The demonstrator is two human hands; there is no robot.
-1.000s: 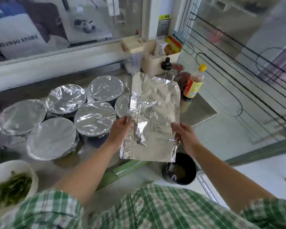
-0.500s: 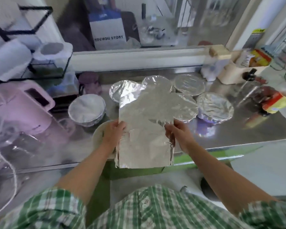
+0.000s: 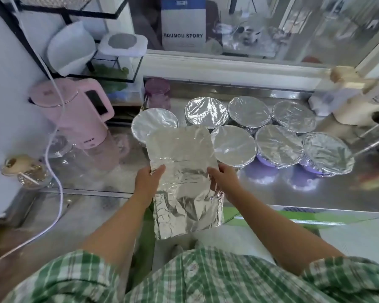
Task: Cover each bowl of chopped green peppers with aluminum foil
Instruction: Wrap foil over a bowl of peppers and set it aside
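Observation:
A crinkled sheet of aluminum foil (image 3: 184, 176) hangs flat over the front of the steel counter (image 3: 271, 189). My left hand (image 3: 148, 182) grips its left edge and my right hand (image 3: 224, 182) grips its right edge. The sheet hides whatever lies under it, so no open bowl of peppers shows. Behind it stand several foil-covered bowls, among them one at the back left (image 3: 154, 125), one just right of the sheet (image 3: 233, 147) and one at the far right (image 3: 328, 153).
A pink electric kettle (image 3: 74, 110) with a white cord (image 3: 55, 136) stands at the left, a glass jar (image 3: 24, 171) near the corner. A purple cup (image 3: 157, 95) sits behind the bowls. A beige caddy (image 3: 354, 99) is at the back right.
The view has swung left from the right end of the counter. Both hands carried the foil sheet leftward and lowered it over the spot where a bowl of green peppers stood.

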